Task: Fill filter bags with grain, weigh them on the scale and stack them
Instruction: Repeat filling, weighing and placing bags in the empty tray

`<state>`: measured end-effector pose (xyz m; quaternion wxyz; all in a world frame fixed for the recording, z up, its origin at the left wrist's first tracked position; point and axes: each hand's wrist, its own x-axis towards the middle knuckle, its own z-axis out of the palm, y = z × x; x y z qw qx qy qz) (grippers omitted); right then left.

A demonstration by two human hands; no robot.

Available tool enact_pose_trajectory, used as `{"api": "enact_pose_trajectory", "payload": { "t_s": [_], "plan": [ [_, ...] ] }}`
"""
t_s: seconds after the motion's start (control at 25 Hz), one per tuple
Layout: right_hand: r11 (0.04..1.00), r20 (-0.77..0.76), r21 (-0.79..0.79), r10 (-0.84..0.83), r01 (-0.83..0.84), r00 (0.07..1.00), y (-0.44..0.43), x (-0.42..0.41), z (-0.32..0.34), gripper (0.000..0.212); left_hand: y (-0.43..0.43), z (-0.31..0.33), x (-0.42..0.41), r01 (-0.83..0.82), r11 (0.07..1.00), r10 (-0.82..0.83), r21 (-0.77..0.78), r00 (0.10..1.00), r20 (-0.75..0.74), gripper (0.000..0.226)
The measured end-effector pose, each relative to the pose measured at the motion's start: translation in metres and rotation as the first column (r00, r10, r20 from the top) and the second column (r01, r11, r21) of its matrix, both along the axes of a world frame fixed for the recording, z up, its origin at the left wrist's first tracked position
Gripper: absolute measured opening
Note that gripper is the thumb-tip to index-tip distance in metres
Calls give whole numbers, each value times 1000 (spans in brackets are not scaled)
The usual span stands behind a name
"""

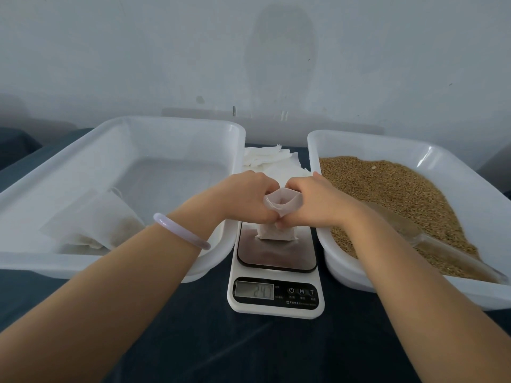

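Note:
A white filter bag [276, 233] partly filled with grain stands on the dark plate of the kitchen scale [276, 275]. Its mouth is held open between both hands. My left hand [246, 196] pinches the left rim and my right hand [312, 201] pinches the right rim. The display shows digits, blurred. The right white tub [387, 146] holds brown grain [392, 186] with a clear scoop [431, 244] lying in it. The left white tub [171, 128] holds filled bags [102, 225] in its near left corner.
A loose pile of empty white filter bags [265, 158] lies behind the scale between the two tubs. Everything stands on a dark blue cloth [249, 349] against a pale wall. A pale bangle [179, 230] is on my left wrist.

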<state>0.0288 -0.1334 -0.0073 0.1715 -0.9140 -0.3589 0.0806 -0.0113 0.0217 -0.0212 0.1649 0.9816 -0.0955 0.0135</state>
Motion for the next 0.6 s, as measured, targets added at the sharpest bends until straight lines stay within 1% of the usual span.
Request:
{"api": "enact_pose_trajectory", "payload": {
  "t_s": [0.08, 0.28, 0.6],
  "plan": [
    [1000, -6, 2, 0, 0, 1000, 0, 0, 0, 34, 0, 0, 0, -6, 1000, 6, 5, 1000, -1, 27],
    [1000, -11, 6, 5, -5, 1000, -1, 0, 0, 33, -1, 1, -1, -9, 1000, 9, 6, 1000, -16, 21],
    [1000, -23, 11, 0, 0, 1000, -2, 0, 0, 33, 0, 0, 0, -2, 1000, 2, -7, 1000, -13, 21]
  ]
}}
